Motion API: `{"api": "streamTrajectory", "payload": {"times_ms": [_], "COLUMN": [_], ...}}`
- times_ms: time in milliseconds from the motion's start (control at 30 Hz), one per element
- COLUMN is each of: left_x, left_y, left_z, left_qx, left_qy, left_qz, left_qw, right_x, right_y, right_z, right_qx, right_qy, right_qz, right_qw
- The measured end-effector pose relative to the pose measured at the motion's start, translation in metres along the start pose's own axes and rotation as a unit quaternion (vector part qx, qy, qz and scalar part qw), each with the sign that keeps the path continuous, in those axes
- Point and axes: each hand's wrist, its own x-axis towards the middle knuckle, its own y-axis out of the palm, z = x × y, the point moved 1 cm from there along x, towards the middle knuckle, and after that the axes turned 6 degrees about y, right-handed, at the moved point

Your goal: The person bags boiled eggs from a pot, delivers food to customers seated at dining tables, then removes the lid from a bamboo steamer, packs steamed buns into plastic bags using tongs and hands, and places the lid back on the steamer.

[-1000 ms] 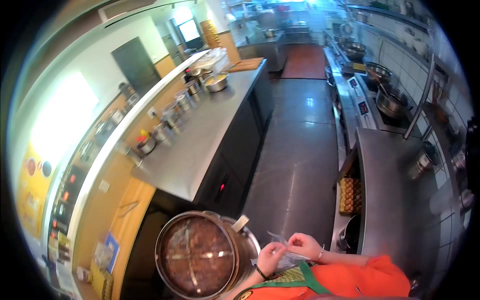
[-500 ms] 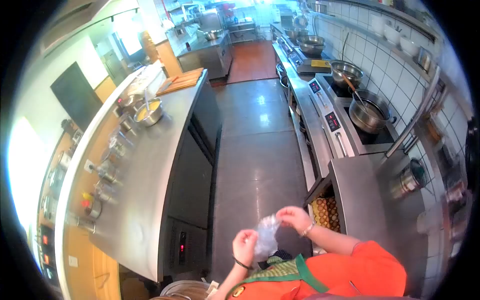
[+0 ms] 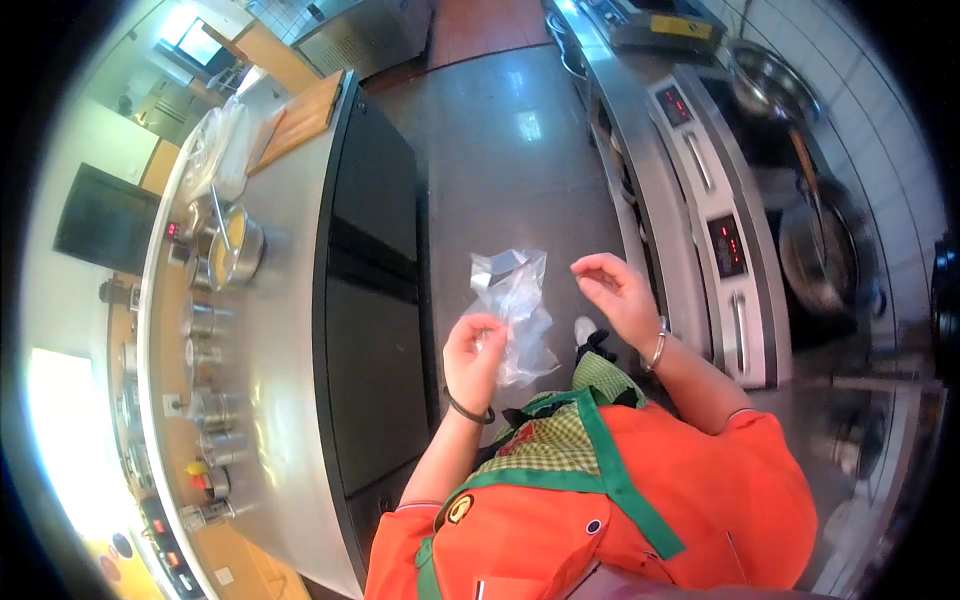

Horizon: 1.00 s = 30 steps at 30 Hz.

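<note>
A clear plastic bag [image 3: 522,318] hangs in front of my apron, its top edge loose and crumpled. My left hand [image 3: 474,355] is closed in a pinch on the bag's left side. To the right of the bag, my right hand [image 3: 615,293] is apart from it, with thumb and fingers separated and nothing visible between them. Below the hands are the green checked apron [image 3: 545,440] and an orange shirt.
On the left runs a steel counter [image 3: 290,330] with a metal bowl [image 3: 240,250] of yellow liquid and a wooden board [image 3: 300,118]. On the right are induction cookers [image 3: 728,245] with a pan [image 3: 825,250]. Floor [image 3: 510,180] lies between.
My right hand has let go of the bag and moved away to the right. The bag now hangs from my left hand. The view has tilted down and turned.
</note>
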Motion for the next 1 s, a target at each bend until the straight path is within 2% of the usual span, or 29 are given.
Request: {"api": "streamTrajectory", "payload": {"times_ms": [100,200,267,333,400,433,467,500,533,567,600,667,733,800,833,867,900,933,967,1000], "left_x": [0.085,0.16,0.213,0.269,0.328,0.365,0.399,0.437,0.476,0.509,0.538,0.605,0.66,0.716,0.744,0.775,0.803,0.835,0.866,0.897], "left_y": [0.021,0.03,0.04,0.045,0.045,0.036,0.03,0.027,0.024,0.019,0.018,0.016,0.015,0.006,-0.001,-0.008,-0.011,-0.012,-0.012,-0.011], "left_z": [-0.014,-0.016,-0.008,0.014,0.048,0.061,0.068,0.068,0.067,0.075,0.072,0.058,0.048,0.068,0.075,0.084,0.093,0.097,0.097,0.101], "left_qx": [0.064,0.197,0.26,0.283,0.118,0.047,-0.029,-0.198,-0.359,-0.401,-0.409,-0.3,-0.14,-0.006,-0.002,-0.172,-0.34,-0.346,-0.493,-0.627], "left_qy": [0.047,0.121,0.173,0.122,0.119,0.078,0.035,-0.061,-0.148,-0.179,-0.175,-0.166,-0.068,-0.066,-0.059,-0.155,-0.241,-0.229,-0.284,-0.322], "left_qz": [0.028,-0.016,-0.013,-0.029,-0.093,-0.094,-0.094,-0.081,-0.061,-0.013,-0.023,0.097,0.143,0.158,0.148,0.115,0.081,0.071,0.079,0.087], "left_qw": [0.996,0.973,0.95,0.951,0.981,0.991,0.995,0.975,0.92,0.898,0.895,0.934,0.977,0.985,0.987,0.966,0.905,0.907,0.819,0.704], "right_x": [0.103,0.189,0.233,0.285,0.349,0.386,0.419,0.456,0.494,0.524,0.552,0.617,0.675,0.735,0.761,0.788,0.822,0.853,0.887,0.923], "right_y": [-0.008,-0.009,0.0,0.015,0.015,0.015,0.014,0.011,0.01,0.007,0.007,0.009,0.003,0.005,0.014,0.035,0.028,0.016,0.018,0.019], "right_z": [0.031,0.055,0.049,0.03,-0.006,-0.012,-0.012,-0.011,-0.008,-0.006,-0.001,0.013,0.015,0.002,0.015,0.038,0.023,0.005,-0.002,-0.009], "right_qx": [0.002,-0.028,-0.045,-0.074,-0.078,0.089,0.246,0.239,0.325,0.405,0.395,0.452,0.469,0.503,0.492,0.41,0.426,0.434,0.426,0.379], "right_qy": [-0.044,-0.089,-0.012,0.039,0.009,0.141,0.27,0.263,0.284,0.313,0.321,0.305,0.34,0.326,0.313,0.364,0.37,0.378,0.385,0.386], "right_qz": [-0.005,0.022,0.111,0.154,0.133,0.124,0.109,0.112,0.102,0.092,0.099,0.109,0.101,0.12,0.145,-0.014,0.061,0.136,0.184,0.187], "right_qw": [0.999,0.995,0.993,0.984,0.988,0.978,0.925,0.928,0.897,0.854,0.855,0.831,0.809,0.792,0.799,0.836,0.824,0.806,0.798,0.82]}}
